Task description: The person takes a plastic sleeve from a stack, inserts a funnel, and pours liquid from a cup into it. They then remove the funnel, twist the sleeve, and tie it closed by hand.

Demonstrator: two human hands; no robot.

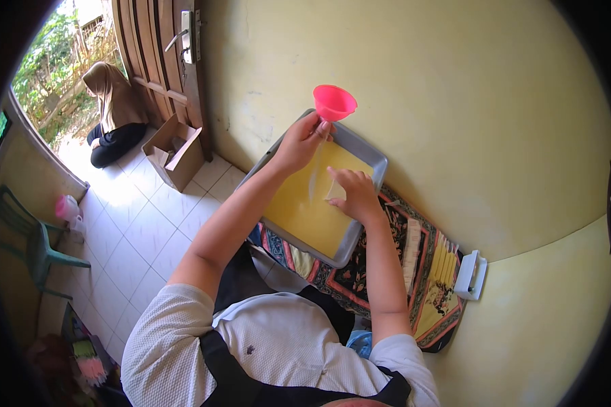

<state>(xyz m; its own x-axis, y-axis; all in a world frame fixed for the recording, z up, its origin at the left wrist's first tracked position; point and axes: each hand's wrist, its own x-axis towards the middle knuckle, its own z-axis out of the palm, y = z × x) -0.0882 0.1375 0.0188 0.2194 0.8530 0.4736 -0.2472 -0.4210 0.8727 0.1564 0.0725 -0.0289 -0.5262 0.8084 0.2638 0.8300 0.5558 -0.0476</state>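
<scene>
My left hand (pixel 300 144) pinches the narrow neck of a pink funnel (pixel 334 102), its wide mouth facing up. Beneath both hands is a grey rectangular tray (pixel 380 165) with yellow contents (pixel 293 210). From under the funnel, a thin clear strip (pixel 313 182), which looks like a plastic sleeve, hangs over the yellow surface. My right hand (pixel 358 195) is curled above the tray's right side, fingers and thumb around a small pale piece (pixel 334 192). What that piece is I cannot make out.
A patterned cloth (pixel 346 281) lies under the tray, bearing several slim yellow sticks (pixel 445 261). Beside them stands a white device (pixel 471 275) against the wall. A person (pixel 115 112) sits by the doorway near a cardboard box (pixel 176 159). A green chair (pixel 37 237) is at left.
</scene>
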